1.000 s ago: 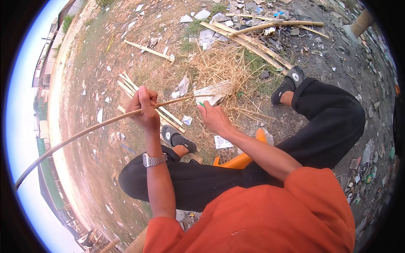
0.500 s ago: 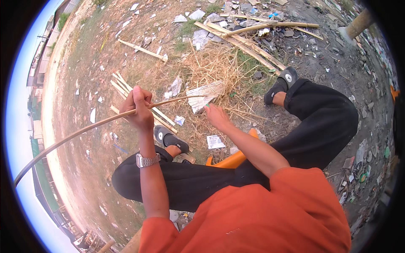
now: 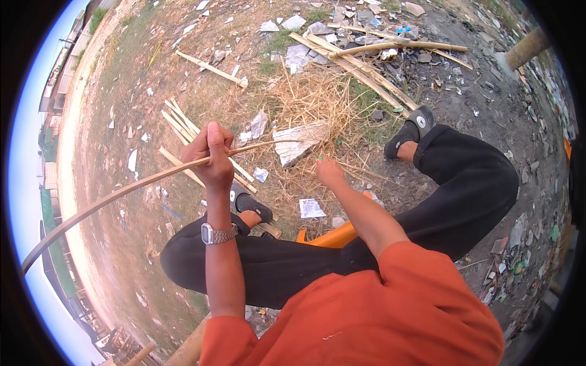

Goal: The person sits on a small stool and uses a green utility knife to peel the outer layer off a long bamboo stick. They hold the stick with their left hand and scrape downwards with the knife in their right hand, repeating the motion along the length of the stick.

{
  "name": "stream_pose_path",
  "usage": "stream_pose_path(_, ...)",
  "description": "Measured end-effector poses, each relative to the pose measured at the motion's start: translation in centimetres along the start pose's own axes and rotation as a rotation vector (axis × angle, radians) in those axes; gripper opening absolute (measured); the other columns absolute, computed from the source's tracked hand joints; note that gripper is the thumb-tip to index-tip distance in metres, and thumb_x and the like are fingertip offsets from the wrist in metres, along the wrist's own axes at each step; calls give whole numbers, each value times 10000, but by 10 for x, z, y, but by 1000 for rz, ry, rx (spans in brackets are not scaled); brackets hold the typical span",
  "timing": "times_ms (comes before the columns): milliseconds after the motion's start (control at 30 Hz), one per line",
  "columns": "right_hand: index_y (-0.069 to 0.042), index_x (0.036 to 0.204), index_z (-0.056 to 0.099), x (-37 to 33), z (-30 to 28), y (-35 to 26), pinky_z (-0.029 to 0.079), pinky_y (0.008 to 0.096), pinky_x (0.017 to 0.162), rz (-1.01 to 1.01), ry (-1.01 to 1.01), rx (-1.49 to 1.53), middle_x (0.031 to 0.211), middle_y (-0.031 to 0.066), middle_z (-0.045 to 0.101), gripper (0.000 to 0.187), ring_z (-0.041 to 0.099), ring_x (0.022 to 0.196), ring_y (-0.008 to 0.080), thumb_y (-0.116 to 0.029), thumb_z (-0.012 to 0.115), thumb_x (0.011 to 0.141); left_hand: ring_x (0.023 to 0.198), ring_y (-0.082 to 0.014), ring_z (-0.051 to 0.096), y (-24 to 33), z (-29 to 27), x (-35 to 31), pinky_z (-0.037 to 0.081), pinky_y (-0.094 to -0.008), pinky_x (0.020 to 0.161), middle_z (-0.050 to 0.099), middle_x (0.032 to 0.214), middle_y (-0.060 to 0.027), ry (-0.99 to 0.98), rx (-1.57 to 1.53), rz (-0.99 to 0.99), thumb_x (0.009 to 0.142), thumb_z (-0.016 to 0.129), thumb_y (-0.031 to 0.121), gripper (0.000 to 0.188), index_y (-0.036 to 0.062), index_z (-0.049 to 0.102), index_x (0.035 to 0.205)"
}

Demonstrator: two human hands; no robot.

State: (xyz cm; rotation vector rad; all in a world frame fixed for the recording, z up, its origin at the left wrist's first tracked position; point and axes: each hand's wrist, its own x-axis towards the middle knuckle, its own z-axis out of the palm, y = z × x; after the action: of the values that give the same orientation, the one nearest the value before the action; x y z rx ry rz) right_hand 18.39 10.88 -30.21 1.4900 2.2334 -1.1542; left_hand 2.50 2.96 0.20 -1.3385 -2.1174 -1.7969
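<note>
Our left hand [image 3: 210, 155], at centre left of the frame, is closed around a long bamboo strip [image 3: 122, 192], thumb up along it — a grip that seems meant to steady the springy length, which bows down to the lower-left edge while its thin tip reaches right toward a torn grey sack scrap [image 3: 299, 141]. A metal wristwatch [image 3: 218, 233] sits below that fist. To the right, our right hand [image 3: 329, 172] hangs lower, at centre, fingers curled and turned away; we cannot tell whether it pinches anything, and it is apart from the strip. We sit on an orange stool [image 3: 332, 236], black-trousered legs spread, likely to keep the ground between them free. Dry straw [image 3: 317, 100] fills the upper centre; cut bamboo poles [image 3: 366, 64] lie at upper right — open dirt remains to the left for swinging the strip.
</note>
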Motion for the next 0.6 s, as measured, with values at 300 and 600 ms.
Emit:
stream_pose_path(300, 27, 1093, 571, 31, -46, 2, 553, 405, 640, 259, -86, 446, 893, 192, 629, 523, 645, 785, 323, -424, 311, 1042, 511, -43, 350, -4, -1, 2, 269, -243, 473, 450, 543, 19, 57, -32, -55, 993, 523, 122, 404, 20, 488, 603)
stream_pose_path(600, -11, 1225, 427, -20, -89, -23, 365, 556, 930, 368, 658, 873, 1135, 262, 589, 526, 508, 1128, 443, -464, 225, 1051, 480, -38, 338, -8, -3, 3, 232, -258, 440, 400, 523, 39, 194, 15, -91, 1000, 521, 150, 416, 53, 436, 604)
